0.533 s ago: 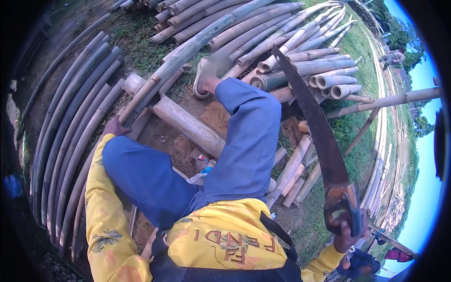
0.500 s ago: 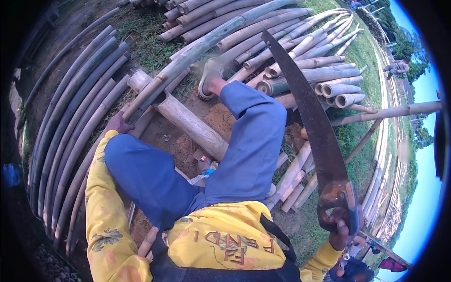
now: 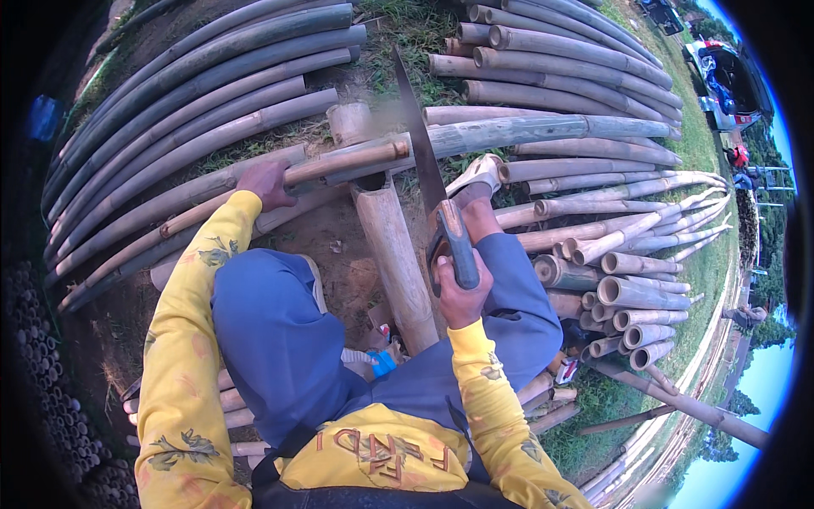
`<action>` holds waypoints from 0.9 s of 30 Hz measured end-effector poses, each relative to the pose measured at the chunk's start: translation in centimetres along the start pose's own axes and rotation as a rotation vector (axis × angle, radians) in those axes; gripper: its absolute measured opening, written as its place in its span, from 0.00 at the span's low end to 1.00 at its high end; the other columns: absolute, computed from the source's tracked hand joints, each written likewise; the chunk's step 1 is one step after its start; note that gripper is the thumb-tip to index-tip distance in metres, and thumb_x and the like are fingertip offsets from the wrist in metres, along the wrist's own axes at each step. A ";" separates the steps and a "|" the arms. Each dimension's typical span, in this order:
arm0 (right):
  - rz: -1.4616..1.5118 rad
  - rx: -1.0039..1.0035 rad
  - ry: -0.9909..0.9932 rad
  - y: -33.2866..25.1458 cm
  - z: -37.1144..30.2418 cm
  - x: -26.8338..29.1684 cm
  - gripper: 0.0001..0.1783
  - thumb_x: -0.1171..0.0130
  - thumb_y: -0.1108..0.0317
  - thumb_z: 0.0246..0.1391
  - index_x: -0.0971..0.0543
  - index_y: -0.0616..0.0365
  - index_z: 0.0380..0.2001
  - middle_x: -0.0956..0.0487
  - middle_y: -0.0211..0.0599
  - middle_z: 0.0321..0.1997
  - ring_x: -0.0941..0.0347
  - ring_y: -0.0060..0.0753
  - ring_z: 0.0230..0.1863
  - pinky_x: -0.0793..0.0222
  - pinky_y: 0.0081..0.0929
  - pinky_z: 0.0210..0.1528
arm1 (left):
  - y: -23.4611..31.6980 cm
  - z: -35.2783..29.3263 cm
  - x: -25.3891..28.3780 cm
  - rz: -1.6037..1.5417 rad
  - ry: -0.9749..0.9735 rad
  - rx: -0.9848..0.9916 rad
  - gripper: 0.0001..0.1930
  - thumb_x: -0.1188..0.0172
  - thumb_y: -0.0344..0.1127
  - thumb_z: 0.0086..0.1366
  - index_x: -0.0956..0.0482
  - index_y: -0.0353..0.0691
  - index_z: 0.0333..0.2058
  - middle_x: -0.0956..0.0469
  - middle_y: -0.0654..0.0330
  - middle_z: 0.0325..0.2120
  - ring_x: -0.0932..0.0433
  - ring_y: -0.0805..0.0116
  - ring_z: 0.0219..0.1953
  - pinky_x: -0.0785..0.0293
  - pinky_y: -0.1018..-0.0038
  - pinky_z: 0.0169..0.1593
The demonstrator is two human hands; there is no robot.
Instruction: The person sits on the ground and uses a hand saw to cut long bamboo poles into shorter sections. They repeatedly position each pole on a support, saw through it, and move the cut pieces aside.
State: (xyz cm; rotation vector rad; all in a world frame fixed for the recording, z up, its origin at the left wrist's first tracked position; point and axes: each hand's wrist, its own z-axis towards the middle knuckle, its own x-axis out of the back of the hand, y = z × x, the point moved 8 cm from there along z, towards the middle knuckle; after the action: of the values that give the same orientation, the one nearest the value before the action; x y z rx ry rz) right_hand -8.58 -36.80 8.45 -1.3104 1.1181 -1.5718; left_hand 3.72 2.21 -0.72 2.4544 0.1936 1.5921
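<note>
My left hand (image 3: 266, 185) is closed around a slim bamboo pole (image 3: 352, 161), which lies alongside a thicker greenish bamboo pole (image 3: 526, 129). In my right hand (image 3: 466, 293) is a handsaw (image 3: 417, 127), gripped by its dark and wooden handle. Its long blade points away from me and crosses over the thick pole near the slim pole's end. Whether the teeth touch the bamboo, I cannot tell. Below the crossing, a stout bamboo log (image 3: 394, 254) runs back between my legs, beside a short pale stump (image 3: 350, 123).
Long bamboo poles (image 3: 212, 110) lie stacked at the left, more poles (image 3: 577, 64) at the far right. Cut bamboo ends (image 3: 644, 297) face me on the right. A vehicle (image 3: 725, 85) stands in the distance. A blue-and-white item (image 3: 383, 363) lies between my legs.
The handsaw has swung from the right side in to the middle, over the poles. My view has turned to the right. My left hand stays on the bamboo.
</note>
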 end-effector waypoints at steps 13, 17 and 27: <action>-0.215 0.055 -0.215 -1.6 -2.4 1.1 0.08 0.32 0.73 0.54 0.24 0.60 0.30 0.27 0.37 0.18 0.28 0.27 0.20 0.31 0.30 0.27 | -0.7 0.7 -0.3 0.053 0.021 0.004 0.39 0.24 0.55 0.47 0.22 0.37 0.54 0.16 0.42 0.44 0.18 0.41 0.50 0.23 0.52 0.56; -0.132 -0.045 -0.203 -1.3 -5.2 4.3 0.07 0.33 0.74 0.54 0.20 0.61 0.36 0.26 0.35 0.20 0.29 0.25 0.21 0.30 0.28 0.29 | -0.2 0.6 -0.2 0.053 -0.053 0.031 0.38 0.24 0.54 0.47 0.21 0.38 0.54 0.16 0.42 0.44 0.18 0.42 0.50 0.22 0.53 0.56; -0.127 0.020 -0.248 -1.0 -0.2 -0.5 0.08 0.34 0.76 0.53 0.19 0.63 0.37 0.23 0.40 0.22 0.25 0.29 0.22 0.28 0.28 0.31 | -0.6 0.4 -0.2 0.062 0.002 0.022 0.36 0.23 0.54 0.46 0.20 0.38 0.51 0.16 0.44 0.43 0.17 0.43 0.49 0.22 0.52 0.55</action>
State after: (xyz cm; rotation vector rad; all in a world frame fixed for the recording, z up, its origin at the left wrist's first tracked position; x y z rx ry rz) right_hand -8.75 -35.99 9.19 -1.5406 0.8787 -1.4577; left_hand 3.98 2.70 -1.17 2.4986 0.1379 1.6259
